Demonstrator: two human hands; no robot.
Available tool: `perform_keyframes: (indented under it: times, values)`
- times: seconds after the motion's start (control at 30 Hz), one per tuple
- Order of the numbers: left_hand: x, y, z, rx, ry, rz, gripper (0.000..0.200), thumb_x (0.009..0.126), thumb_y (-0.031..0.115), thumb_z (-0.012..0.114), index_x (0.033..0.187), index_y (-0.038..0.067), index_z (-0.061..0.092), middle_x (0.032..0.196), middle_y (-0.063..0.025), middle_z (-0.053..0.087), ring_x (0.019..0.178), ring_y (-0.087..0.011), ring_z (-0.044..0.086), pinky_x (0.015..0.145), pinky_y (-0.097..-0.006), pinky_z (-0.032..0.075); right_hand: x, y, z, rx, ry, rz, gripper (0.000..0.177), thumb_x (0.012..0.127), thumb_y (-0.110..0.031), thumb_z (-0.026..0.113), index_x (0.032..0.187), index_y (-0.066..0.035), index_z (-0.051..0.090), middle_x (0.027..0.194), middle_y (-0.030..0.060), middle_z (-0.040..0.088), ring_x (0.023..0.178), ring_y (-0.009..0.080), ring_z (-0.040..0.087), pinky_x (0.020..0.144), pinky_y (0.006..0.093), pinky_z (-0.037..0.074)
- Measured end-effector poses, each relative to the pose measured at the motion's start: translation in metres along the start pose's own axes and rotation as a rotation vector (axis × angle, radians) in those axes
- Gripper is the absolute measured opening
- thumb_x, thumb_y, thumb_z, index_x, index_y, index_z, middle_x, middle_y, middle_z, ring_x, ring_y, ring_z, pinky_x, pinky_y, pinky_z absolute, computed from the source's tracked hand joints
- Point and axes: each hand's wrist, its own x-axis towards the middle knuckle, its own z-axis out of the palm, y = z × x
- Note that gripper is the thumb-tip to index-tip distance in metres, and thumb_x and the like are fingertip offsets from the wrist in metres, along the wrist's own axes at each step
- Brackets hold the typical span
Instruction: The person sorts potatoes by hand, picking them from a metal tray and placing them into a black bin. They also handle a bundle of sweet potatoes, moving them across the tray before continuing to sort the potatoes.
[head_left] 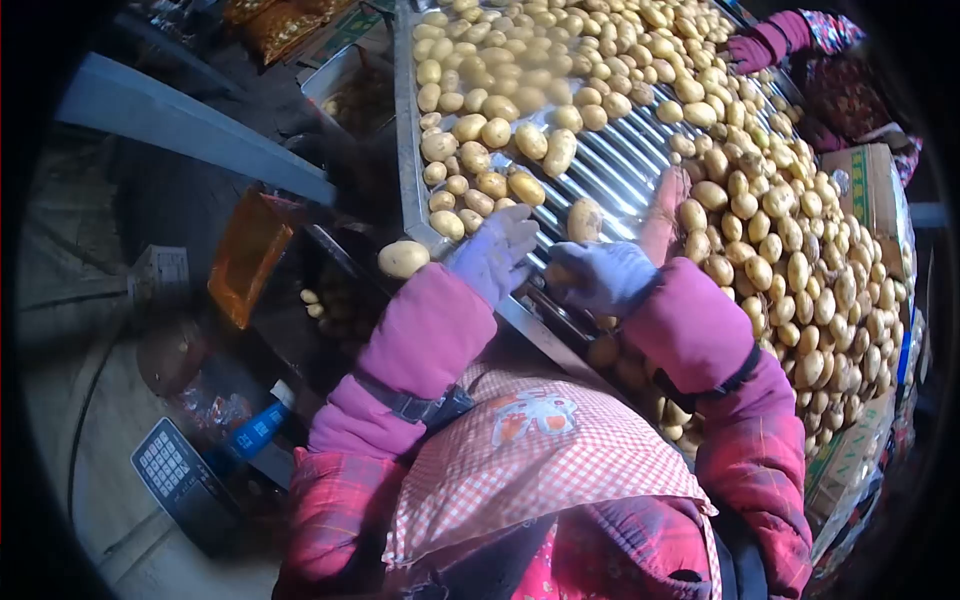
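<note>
My left hand (495,252), in a lavender glove, is over the left metal edge of the roller table with its fingers stretched out. Just left of it a pale potato (404,259) appears beyond the table's rim, apart from the fingers. My right hand (608,278), gloved alike, curls over the rollers around a brownish potato (560,277), partly hidden by the fingers. Directly above that hand another potato (584,219) rests on the shiny metal rollers (610,165). Several potatoes (480,185) lie along the left edge, beyond my left hand.
Potatoes (800,270) are heaped on the right, beside a pinkish strip (664,215). A co-worker's gloved hand (757,48) reaches in at the far right. Cardboard boxes (868,195) flank the heap. At lower left are a keypad scale (165,465), a blue bottle (258,430) and an orange crate (250,255).
</note>
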Motion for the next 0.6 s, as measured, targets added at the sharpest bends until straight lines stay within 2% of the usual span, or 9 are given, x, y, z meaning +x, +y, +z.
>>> perform_keyframes:
  times: [0.03,0.07,0.1,0.17,0.3,0.37,0.43,0.47,0.6]
  values:
    - [0.007,-0.009,-0.007,0.009,-0.074,0.032,0.052,0.097,0.037,0.045,0.137,0.004,0.042,0.129,-0.0187,0.052,0.117,-0.0288,0.052,0.098,-0.0421,0.045,-0.001,-0.001,-0.015,0.275,0.070,-0.067,0.041,0.086,-0.034,0.063,0.120,-0.011,0.056,0.087,0.0159,0.065,0.080,0.0334,0.066,0.068,0.0438,0.050]
    - [0.014,-0.015,-0.017,-0.187,-0.105,-0.077,0.048,0.097,0.035,0.044,0.135,0.005,0.045,0.126,-0.0201,0.053,0.113,-0.0305,0.055,0.094,-0.0449,0.049,0.005,-0.002,-0.034,0.307,0.085,-0.099,0.046,0.091,-0.041,0.058,0.126,-0.011,0.053,0.098,0.0180,0.066,0.091,0.0355,0.065,0.080,0.0392,0.051]
    - [0.011,-0.008,-0.011,-0.189,-0.095,-0.078,0.048,0.097,0.035,0.044,0.135,0.005,0.045,0.126,-0.0201,0.053,0.113,-0.0305,0.055,0.094,-0.0449,0.049,0.013,0.001,-0.044,0.340,0.128,0.073,0.043,0.089,-0.032,0.062,0.125,-0.011,0.055,0.097,0.0159,0.065,0.089,0.0358,0.064,0.077,0.0411,0.050]
    - [0.005,0.009,0.002,-0.333,-0.096,-0.164,0.044,0.097,0.034,0.044,0.131,0.007,0.048,0.123,-0.0202,0.056,0.106,-0.0336,0.060,0.086,-0.0479,0.053,0.031,0.046,-0.033,-0.020,0.300,-0.053,0.041,0.082,-0.025,0.065,0.120,-0.010,0.057,0.098,0.0144,0.064,0.088,0.0354,0.063,0.078,0.0429,0.049]
    - [0.014,0.010,0.007,-0.318,0.071,-0.128,0.046,0.096,0.040,0.044,0.128,0.009,0.050,0.123,-0.0187,0.056,0.107,-0.0378,0.059,0.083,-0.0541,0.053,0.050,0.071,0.018,-0.368,0.117,-0.082,0.035,0.079,-0.023,0.059,0.114,-0.017,0.063,0.121,0.0129,0.055,0.105,0.0342,0.057,0.087,0.0421,0.049]
    - [0.023,0.008,0.003,-0.347,0.075,-0.144,0.047,0.096,0.043,0.043,0.128,0.009,0.051,0.124,-0.0185,0.055,0.110,-0.0386,0.057,0.084,-0.0569,0.051,0.056,0.078,0.015,-0.390,0.156,-0.069,0.034,0.079,-0.025,0.057,0.112,-0.017,0.064,0.113,0.0128,0.060,0.098,0.0340,0.060,0.088,0.0437,0.050]
    - [0.023,0.007,0.002,-0.382,0.082,-0.165,0.049,0.095,0.045,0.042,0.128,0.009,0.051,0.126,-0.0183,0.054,0.113,-0.0394,0.055,0.085,-0.0597,0.050,0.061,0.079,-0.012,-0.261,-0.023,0.124,0.045,0.074,-0.037,0.073,0.114,-0.018,0.062,0.105,0.0137,0.060,0.093,0.0360,0.060,0.082,0.0431,0.050]
    - [0.021,0.011,0.007,-0.374,0.097,-0.201,0.050,0.095,0.048,0.041,0.126,0.010,0.053,0.125,-0.0158,0.054,0.113,-0.0376,0.054,0.087,-0.0608,0.047,0.064,0.101,-0.008,-0.050,0.098,0.138,0.046,0.072,-0.038,0.075,0.110,-0.015,0.063,0.097,0.0156,0.061,0.091,0.0359,0.060,0.081,0.0426,0.050]
    - [0.021,0.017,0.013,-0.349,0.041,-0.298,0.060,0.093,0.058,0.037,0.129,0.013,0.053,0.127,-0.0125,0.055,0.114,-0.0380,0.053,0.092,-0.0633,0.042,0.050,0.056,-0.046,0.780,0.136,0.040,0.048,0.086,-0.036,0.070,0.120,-0.004,0.058,0.104,0.0071,0.064,0.098,0.0147,0.059,0.088,0.0306,0.047]
